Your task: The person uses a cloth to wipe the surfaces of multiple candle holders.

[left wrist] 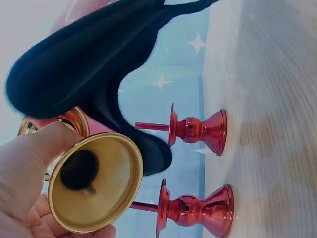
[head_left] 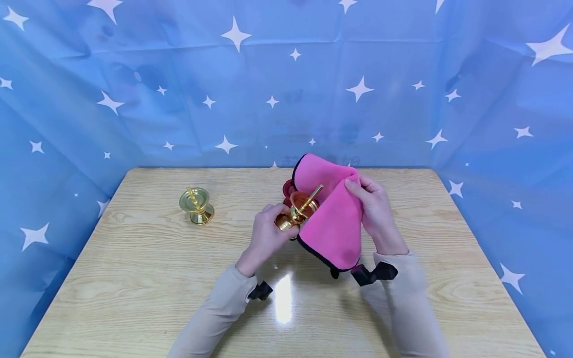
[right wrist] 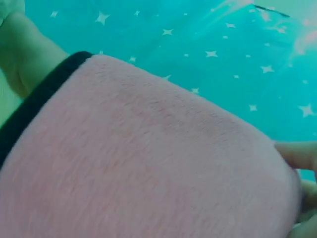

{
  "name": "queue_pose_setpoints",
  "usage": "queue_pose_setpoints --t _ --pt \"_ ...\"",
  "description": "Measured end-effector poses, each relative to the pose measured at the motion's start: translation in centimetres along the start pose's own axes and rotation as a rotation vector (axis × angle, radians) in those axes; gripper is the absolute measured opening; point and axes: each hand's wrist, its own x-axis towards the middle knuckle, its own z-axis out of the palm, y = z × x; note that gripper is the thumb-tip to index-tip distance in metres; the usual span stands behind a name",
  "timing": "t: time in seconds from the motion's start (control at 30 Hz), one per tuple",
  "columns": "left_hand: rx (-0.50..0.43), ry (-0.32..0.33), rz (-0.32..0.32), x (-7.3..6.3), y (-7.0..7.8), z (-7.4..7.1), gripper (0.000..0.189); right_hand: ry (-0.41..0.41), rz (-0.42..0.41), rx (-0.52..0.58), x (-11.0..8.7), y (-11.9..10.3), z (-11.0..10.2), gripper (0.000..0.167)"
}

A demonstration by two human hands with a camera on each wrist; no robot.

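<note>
Two glossy red metal stands (left wrist: 190, 130), each with a flared base, a rounded bulge, a shallow dish and a thin pin, stand upright just beyond your left hand (head_left: 265, 232); seen from above, what you hold partly covers them. That hand grips a tilted gold-coloured metal stand (head_left: 297, 215) by its flared base, fingers and thumb curled round it, the pin angled up toward your right hand (head_left: 379, 214). Your right hand pinches a soft pink cloth with a black border (head_left: 331, 223), which hangs between your two hands, beside the dish of the gripped stand; you cannot tell from here whether they touch. In the left wrist view, black fabric passes close to the lens and blocks part of the scene.

A second gold-coloured stand with an upright pin (head_left: 199, 209) sits well to the left of your left hand, with a stretch of pale wood-grain table (head_left: 134, 278) between. The table's far edge runs past both hands, close beyond the red stands, where a blue fabric curtain with white stars (head_left: 179, 99) hangs. The right edge lies well out from your right hand, and wood surface spreads on that side and nearer your forearms.
</note>
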Motion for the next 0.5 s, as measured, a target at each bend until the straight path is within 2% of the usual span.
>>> queue_pose_setpoints --t 0.1,0.23,0.3,0.37,0.5 --pt "-0.023 0.005 -0.007 0.0 -0.1 -0.2 0.026 -0.049 -0.009 -0.130 -0.3 0.1 -0.2 0.023" --pt "-0.036 0.012 -0.010 0.2 0.1 -0.3 0.028 -0.216 -0.041 -0.418 -0.5 1.0 -0.2 0.013" --pt "-0.031 0.027 -0.001 0.3 0.2 -0.3 0.028 -0.302 -0.117 -0.556 -0.6 1.4 -0.1 0.017" --pt "-0.023 0.042 0.009 0.4 0.2 -0.3 0.027 -0.350 -0.212 -0.678 -0.7 1.7 0.1 0.018" --pt "0.011 0.061 0.014 0.5 0.1 -0.2 0.026 -0.375 -0.360 -0.869 -0.8 1.8 0.7 0.017"
